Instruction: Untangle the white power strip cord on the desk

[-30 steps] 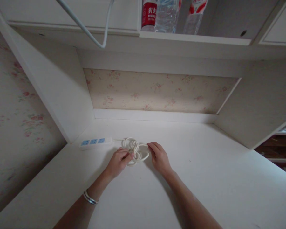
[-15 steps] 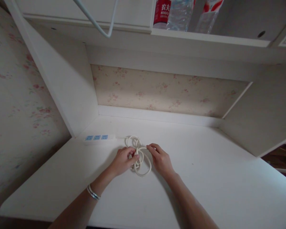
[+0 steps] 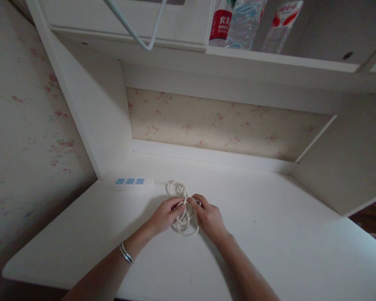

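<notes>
A looped white power cord (image 3: 184,223) lies bunched on the white desk, pinched at its middle between my two hands. My left hand (image 3: 166,214) grips the bundle from the left, thumb and fingers closed round the loops. From the right, my right hand (image 3: 208,215) is closed on a part of the cord right beside the left fingertips; its fingers partly hide that stretch. Loops stick out above and below the hands. The cord runs left to a white power strip (image 3: 134,183) with blue socket faces, which lies flat behind my left hand.
The white desk (image 3: 269,238) reaches to a floral wall panel (image 3: 219,123) at the back. Overhead, a shelf (image 3: 278,58) holds a red-labelled bottle (image 3: 220,25) and other clear plastic bottles. A pale bent rod (image 3: 130,27) hangs at the upper left. Side panels flank the desk.
My right hand has moved left, close against my left hand, bringing its stretch of cord to the bundle's middle. The view has shifted slightly.
</notes>
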### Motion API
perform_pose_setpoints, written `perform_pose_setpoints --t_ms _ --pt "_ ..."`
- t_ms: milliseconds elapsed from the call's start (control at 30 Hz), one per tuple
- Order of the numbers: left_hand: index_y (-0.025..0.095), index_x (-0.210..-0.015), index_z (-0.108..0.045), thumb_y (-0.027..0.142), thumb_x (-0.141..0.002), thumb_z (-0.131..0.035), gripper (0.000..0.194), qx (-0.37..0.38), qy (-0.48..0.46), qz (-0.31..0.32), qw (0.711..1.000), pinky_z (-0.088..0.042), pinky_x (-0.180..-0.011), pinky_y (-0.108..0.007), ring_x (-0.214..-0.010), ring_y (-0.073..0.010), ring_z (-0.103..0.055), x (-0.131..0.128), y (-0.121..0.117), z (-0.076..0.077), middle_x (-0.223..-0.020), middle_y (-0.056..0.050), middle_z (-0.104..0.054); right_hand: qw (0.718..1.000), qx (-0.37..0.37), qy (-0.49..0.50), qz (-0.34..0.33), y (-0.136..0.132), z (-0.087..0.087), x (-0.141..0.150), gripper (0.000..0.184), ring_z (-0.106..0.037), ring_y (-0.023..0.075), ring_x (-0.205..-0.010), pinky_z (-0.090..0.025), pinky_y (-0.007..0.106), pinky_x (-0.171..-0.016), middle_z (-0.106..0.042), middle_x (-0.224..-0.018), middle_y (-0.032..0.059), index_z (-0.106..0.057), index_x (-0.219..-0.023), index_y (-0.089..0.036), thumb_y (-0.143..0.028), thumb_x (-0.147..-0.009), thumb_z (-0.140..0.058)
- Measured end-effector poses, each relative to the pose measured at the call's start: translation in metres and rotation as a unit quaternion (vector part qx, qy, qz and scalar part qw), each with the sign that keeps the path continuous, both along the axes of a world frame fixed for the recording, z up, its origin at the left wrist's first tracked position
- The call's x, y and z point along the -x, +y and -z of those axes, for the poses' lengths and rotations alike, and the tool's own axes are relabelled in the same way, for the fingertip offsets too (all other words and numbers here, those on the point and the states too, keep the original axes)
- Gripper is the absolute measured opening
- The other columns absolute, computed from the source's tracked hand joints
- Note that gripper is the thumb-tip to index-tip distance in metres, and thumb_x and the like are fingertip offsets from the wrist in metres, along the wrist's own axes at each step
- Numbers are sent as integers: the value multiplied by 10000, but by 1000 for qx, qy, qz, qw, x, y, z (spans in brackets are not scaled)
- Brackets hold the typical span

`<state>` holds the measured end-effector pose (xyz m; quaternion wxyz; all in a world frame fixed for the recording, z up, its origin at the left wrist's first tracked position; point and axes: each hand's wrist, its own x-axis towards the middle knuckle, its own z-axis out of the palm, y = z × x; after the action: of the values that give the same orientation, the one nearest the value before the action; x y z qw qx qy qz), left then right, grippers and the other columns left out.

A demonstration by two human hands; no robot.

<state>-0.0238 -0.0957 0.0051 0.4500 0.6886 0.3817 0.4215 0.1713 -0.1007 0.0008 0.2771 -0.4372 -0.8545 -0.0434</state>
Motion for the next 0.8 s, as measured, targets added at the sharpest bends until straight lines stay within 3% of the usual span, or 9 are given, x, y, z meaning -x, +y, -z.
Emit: perform_pose_setpoints --t_ms 233,333,467,600,700,800 --pt "176 -1008 -679 349 -872 -472 302 -39 23 -23 999 -460 -833 -303 -881 -188 -602 -3 7 0 -925 -46 -685 991 34 127 -16 1 1 5 293 -616 152 -905 -482 220 -723 -601 -1133 70 -569 -1168 -259 -217 -912 -433" --pt "177 -995 -684 333 -866 -478 289 -58 45 -48 996 -459 -832 -296 -888 -188 -609 -2 8 0 -950 -57 -685 989 39 140 12 -4 -2 8 260 -616 145 -802 -464 228 -673 -605 -1086 81 -605 -1101 -241 -237 -909 -430" --pt "187 -981 -680 291 -860 -474 261 -80 70 -96 990 -455 -818 -274 -881 -174 -610 -4 6 0 -954 -53 -685 982 68 172 36 -18 -5 19 223 -608 152 -696 -420 232 -627 -659 -826 58 -640 -1004 -225 -271 -895 -451" --pt "166 -836 -672 240 -823 -500 187 -81 108 -115 984 -451 -679 -240 -721 -147 -596 -3 5 4 -780 -32 -675 974 118 177 78 -26 -7 35 255 -568 137 -517 -338 234 -527 -656 -625 28 -686 -885 -245 -374 -892 -466" --pt "158 -760 -651 218 -799 -515 153 -77 132 -121 981 -415 -602 -223 -638 -129 -566 -2 6 6 -689 -14 -647 960 161 180 141 -24 -9 42 360 -560 145 -488 -301 239 -502 -646 -570 30 -692 -756 -246 -481 -881 -450" --pt "162 -688 -612 220 -809 -508 169 -109 174 -145 968 -374 -575 -217 -599 -114 -523 -4 3 5 -634 1 -601 954 179 160 182 -21 -12 44 383 -587 157 -528 -292 239 -509 -667 -606 35 -685 -750 -244 -486 -889 -423"
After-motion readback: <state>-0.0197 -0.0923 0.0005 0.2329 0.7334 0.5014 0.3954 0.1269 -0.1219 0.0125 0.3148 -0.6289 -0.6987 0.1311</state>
